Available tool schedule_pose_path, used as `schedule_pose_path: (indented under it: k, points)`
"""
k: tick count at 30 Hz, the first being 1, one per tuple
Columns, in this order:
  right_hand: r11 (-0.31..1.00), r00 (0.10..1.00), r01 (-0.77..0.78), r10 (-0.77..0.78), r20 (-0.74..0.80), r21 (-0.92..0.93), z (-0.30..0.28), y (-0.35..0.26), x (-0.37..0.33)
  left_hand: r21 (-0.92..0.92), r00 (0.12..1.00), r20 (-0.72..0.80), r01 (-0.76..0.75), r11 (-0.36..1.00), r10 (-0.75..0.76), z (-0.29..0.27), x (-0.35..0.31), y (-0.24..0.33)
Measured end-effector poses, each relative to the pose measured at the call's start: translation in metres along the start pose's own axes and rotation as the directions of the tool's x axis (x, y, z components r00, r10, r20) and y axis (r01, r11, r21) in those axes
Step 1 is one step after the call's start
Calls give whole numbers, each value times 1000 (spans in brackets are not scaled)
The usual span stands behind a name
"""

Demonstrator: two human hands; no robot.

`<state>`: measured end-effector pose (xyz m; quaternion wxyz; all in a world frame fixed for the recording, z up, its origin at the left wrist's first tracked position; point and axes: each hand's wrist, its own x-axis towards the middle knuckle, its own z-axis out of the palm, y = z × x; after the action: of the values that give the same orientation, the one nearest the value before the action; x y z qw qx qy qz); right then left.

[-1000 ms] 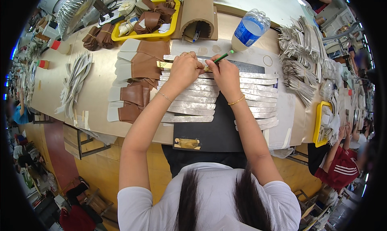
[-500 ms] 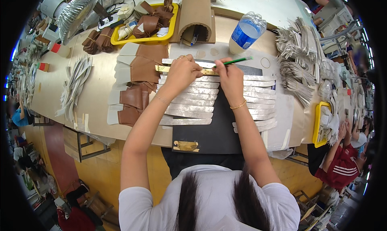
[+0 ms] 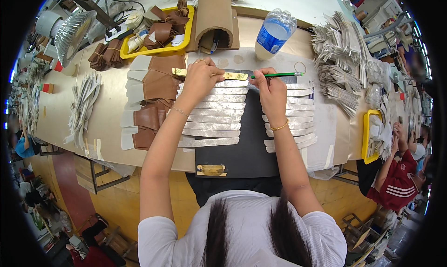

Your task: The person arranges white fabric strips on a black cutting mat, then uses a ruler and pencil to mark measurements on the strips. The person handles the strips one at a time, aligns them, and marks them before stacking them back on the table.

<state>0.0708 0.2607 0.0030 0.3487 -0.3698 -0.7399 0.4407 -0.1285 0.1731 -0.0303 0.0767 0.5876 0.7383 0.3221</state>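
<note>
My left hand (image 3: 201,79) is closed over a flat yellow ruler-like strip (image 3: 236,76), fingertips pressing it onto the topmost pale strip. Between the fingers of my right hand (image 3: 271,89) is a green pencil (image 3: 285,74), lying nearly level just right of the yellow strip's end. Under both hands, a column of silvery-white strips (image 3: 215,112) lies side by side along the left part of a black board (image 3: 253,136). A second column of such strips (image 3: 298,106) lies to the right of my right wrist. Brown leather pieces with pale ends (image 3: 160,85) overlap left of my left forearm.
A water bottle (image 3: 274,36) stands behind my right hand. Beyond my left hand are a brown arched holder (image 3: 213,13) and a yellow tray (image 3: 188,34) of leather rolls. Bundled pale strips (image 3: 339,57) are piled at right, others (image 3: 86,104) at left. A lamp (image 3: 74,36) stands far left.
My right hand has drawn back from the yellow strip, and the pencil has tipped to nearly level. More of the yellow strip's right end shows. My left hand stays on it. The whole view has shifted slightly.
</note>
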Motion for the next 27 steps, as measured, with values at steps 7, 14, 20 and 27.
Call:
schedule_pose_path:
  k: [7, 14, 20, 27]
  points:
    - [1000, 1000, -16, 16, 17, 20, 3, 1, -1, 42, 1000, 17, -11, 999, 10, 0, 2, -2]
    - [999, 998, -36, 34, 50, 37, 5, 2, -3, 65, 1000, -2, -27, 998, 27, 4, 2, -3]
    - [998, 993, -58, 55, 100, 27, 5, 2, -3, 69, 1000, -2, -26, 997, 26, 4, 2, -2]
    - [998, 991, -63, 60, 119, 24, 4, -1, -3, 55, 1000, 14, -16, 998, 15, 3, 2, -3]
